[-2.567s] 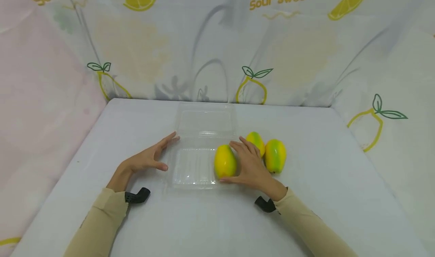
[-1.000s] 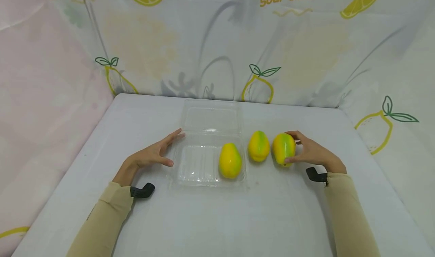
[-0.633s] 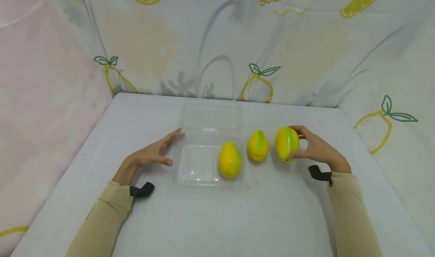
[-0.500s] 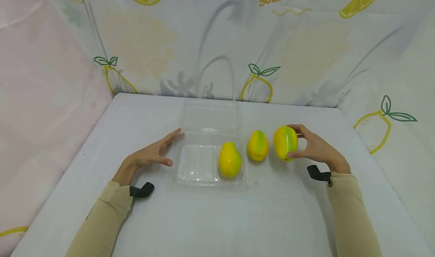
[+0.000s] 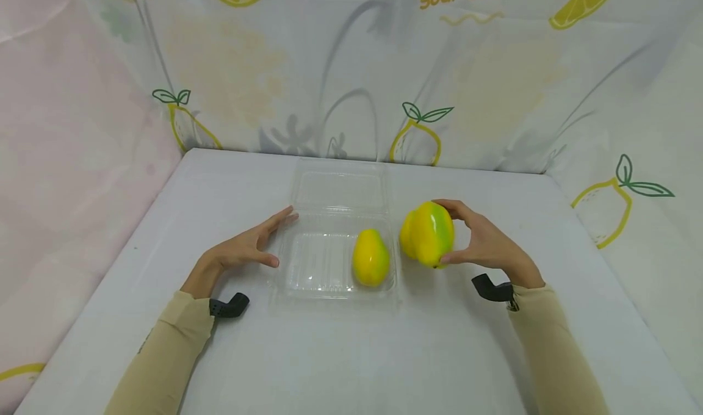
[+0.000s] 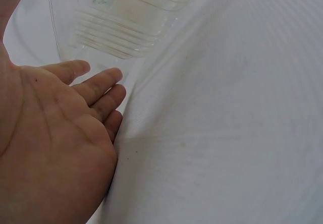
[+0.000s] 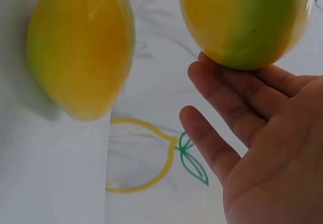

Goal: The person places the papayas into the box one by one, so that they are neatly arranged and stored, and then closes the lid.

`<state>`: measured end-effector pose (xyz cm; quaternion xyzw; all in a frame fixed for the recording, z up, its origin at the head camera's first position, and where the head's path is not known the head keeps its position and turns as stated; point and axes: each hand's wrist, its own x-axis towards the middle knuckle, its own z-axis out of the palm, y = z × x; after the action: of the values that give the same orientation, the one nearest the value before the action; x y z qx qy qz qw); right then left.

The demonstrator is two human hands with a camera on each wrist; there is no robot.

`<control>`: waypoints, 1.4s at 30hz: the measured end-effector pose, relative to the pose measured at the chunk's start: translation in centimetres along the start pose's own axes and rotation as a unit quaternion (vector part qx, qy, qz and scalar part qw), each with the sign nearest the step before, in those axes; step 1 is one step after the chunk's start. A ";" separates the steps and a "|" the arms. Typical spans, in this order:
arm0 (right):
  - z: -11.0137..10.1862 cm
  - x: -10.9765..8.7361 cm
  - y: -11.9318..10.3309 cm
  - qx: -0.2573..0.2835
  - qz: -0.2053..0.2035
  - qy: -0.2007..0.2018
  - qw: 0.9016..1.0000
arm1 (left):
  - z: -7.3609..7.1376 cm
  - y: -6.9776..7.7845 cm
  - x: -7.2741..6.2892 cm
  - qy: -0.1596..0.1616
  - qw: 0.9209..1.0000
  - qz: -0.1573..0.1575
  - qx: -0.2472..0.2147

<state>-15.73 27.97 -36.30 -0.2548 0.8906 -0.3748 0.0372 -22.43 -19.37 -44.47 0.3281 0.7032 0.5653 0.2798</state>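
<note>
1. Thumb and fingers of the right hand (image 5: 486,241) curl round the held fruit (image 5: 437,235), thumb at its near end, fingertips at its far end, the palm standing off from it.
2. That fruit is raised above the table (image 5: 329,360), to the right of the container (image 5: 313,259). Seen from the head, it partly hides the second fruit (image 5: 407,235); the right wrist view shows a gap between the two.
3. On the table, the second fruit sits just beside the container's right wall, between it and the right hand. The boxed fruit (image 5: 371,258) lies in the container's right end.
4. Thumb and fingers of the left hand (image 5: 241,250) are parted wide at the container's left edge; whether they touch it cannot be told.
5. All three fruits are smooth, glossy and egg-shaped, yellow with green patches. The container is thin, clear plastic with a ribbed floor; its lid (image 5: 340,190) lies folded back.
6. Ribbed floor shows from the boxed fruit to the left wall. White tabletop stretches nearside and rightward; its far edge meets the lemon-printed backdrop (image 5: 340,67) close behind the lid.
</note>
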 end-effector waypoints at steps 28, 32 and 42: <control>8.3 4.4 -4.2 0.018 -0.036 -0.010 0.999 | -0.1 -0.2 -0.2 0.008 1.000 -0.012 0.020; 9.1 5.1 -4.2 0.014 -0.034 -0.013 0.999 | 0.3 -0.5 -0.2 0.012 1.000 -0.018 0.023; 10.8 5.8 -4.4 0.039 -0.020 -0.027 0.999 | 0.0 -0.6 -0.4 0.014 0.999 -0.008 0.033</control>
<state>-16.10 15.53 -40.31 -0.2811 0.8685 -0.4031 0.0640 -22.23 -19.79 -45.05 0.3238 0.7279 0.5439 0.2638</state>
